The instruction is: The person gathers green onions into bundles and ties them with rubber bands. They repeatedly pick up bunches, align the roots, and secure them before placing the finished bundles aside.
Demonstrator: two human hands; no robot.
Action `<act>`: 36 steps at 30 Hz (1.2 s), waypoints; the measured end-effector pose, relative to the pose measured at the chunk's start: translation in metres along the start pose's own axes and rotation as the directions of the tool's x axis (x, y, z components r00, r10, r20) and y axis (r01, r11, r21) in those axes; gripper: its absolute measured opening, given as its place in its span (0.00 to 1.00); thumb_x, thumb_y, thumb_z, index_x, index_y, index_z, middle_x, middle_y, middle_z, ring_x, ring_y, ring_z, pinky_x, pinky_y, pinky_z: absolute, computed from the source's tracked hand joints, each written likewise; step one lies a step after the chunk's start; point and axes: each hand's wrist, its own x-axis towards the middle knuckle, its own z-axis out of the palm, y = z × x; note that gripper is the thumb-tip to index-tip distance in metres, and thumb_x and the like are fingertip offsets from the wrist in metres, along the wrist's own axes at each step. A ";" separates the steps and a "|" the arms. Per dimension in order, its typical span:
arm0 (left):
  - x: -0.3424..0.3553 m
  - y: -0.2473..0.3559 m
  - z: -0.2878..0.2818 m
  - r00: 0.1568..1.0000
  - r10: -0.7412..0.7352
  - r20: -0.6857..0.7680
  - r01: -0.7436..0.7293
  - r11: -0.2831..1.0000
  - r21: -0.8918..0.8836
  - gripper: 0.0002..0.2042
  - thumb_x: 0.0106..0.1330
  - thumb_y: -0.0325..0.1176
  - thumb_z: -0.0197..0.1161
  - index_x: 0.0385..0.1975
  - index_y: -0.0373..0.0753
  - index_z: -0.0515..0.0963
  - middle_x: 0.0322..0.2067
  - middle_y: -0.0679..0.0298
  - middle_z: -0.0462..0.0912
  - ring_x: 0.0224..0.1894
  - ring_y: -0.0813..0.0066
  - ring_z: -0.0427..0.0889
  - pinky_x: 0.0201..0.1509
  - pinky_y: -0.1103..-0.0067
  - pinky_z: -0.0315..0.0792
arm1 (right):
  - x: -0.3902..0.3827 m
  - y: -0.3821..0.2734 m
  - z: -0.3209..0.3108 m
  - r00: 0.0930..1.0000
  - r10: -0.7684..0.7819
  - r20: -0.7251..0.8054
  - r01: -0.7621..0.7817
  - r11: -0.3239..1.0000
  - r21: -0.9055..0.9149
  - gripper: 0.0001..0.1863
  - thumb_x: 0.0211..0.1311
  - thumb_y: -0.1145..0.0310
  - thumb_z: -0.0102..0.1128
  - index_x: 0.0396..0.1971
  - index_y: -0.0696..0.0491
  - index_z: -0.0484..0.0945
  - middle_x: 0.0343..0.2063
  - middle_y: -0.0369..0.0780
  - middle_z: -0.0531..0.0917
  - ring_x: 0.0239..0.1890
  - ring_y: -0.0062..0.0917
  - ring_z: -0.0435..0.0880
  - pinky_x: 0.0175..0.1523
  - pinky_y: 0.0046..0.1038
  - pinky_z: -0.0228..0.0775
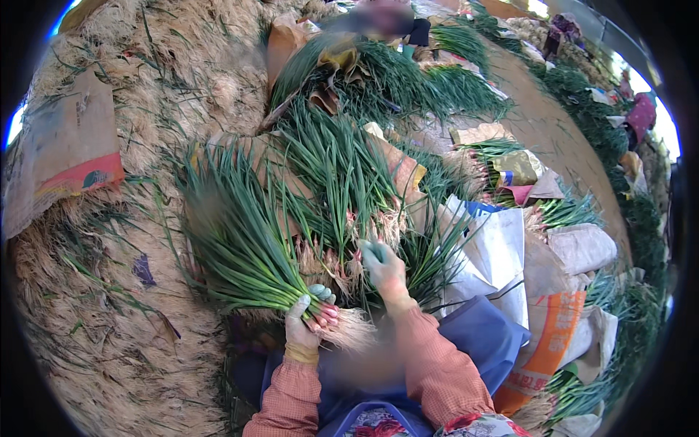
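My left hand (306, 317), in a pale glove, grips a fanned bundle of green onions (251, 255), long leaves toward the upper left, pink bulbs and stringy pale roots toward the right. My right hand (382, 269), gloved and just right of that bundle, reaches to a pile of loose onions (331, 167) lying on brown sacking; its fingertips are blurred among the stems, so whether it holds one is unclear. Both forearms have pink checked sleeves. Beneath them is blue cloth (477, 328) over my lap.
Straw-like root litter (131, 298) covers the left, with a torn sack (69, 146). White and orange sacks (553, 328) and more onion bundles (568, 215) lie at the right. Onion heaps (393, 80) and a person (408, 33) are at the top; another person (641, 116) is far right.
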 end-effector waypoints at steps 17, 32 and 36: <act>-0.001 0.010 0.018 0.994 0.027 0.109 -0.034 0.998 0.058 0.15 0.64 0.39 0.56 0.42 0.32 0.74 0.35 0.54 0.81 0.37 0.58 0.81 0.43 0.63 0.77 | -0.055 0.056 -0.052 0.622 0.498 0.604 0.364 0.499 -0.786 0.25 0.58 0.51 0.59 0.45 0.58 0.79 0.40 0.50 0.83 0.43 0.37 0.82 0.51 0.34 0.72; 0.002 0.014 0.057 0.973 -0.229 -0.032 0.228 0.927 0.298 0.22 0.64 0.35 0.49 0.48 0.20 0.71 0.23 0.42 0.80 0.20 0.61 0.80 0.35 0.72 0.80 | -0.032 -0.039 -0.035 0.882 -0.261 0.392 0.466 0.596 -0.654 0.12 0.60 0.58 0.55 0.35 0.52 0.75 0.23 0.44 0.82 0.24 0.39 0.83 0.27 0.38 0.73; 0.011 0.001 0.056 0.960 -0.280 0.019 0.266 0.927 0.265 0.16 0.61 0.31 0.52 0.38 0.21 0.76 0.19 0.49 0.79 0.24 0.57 0.82 0.33 0.68 0.80 | -0.043 -0.037 -0.045 0.701 -0.099 0.706 0.605 0.607 -0.516 0.16 0.57 0.61 0.58 0.42 0.53 0.75 0.22 0.44 0.80 0.24 0.36 0.82 0.27 0.34 0.73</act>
